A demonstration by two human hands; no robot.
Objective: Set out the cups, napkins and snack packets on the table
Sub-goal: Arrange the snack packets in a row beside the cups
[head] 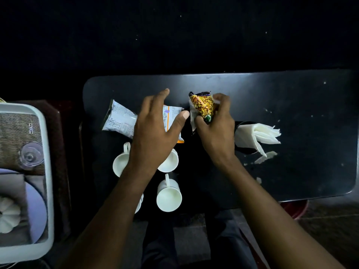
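Observation:
My right hand (pixel 215 123) grips a yellow snack packet (pixel 203 106), held upright above the black table (pixel 291 113). My left hand (pixel 155 129) hovers with fingers spread over a white snack packet (pixel 120 119) that lies flat on the table, with an orange-edged part showing by my thumb. Several white cups stand near the front edge: one at the left (pixel 120 164), one half under my left wrist (pixel 170 161), one nearer me (pixel 169 197); another is mostly hidden by my left forearm. Folded white napkins (pixel 256 136) stick out of a dark holder to the right.
A white tray (pixel 48 171) sits on a stand at the left and holds a clear glass (pixel 31 156), a plate and a white ribbed object. Torn paper scraps (pixel 266 157) lie on the table by the napkins. The surroundings are dark.

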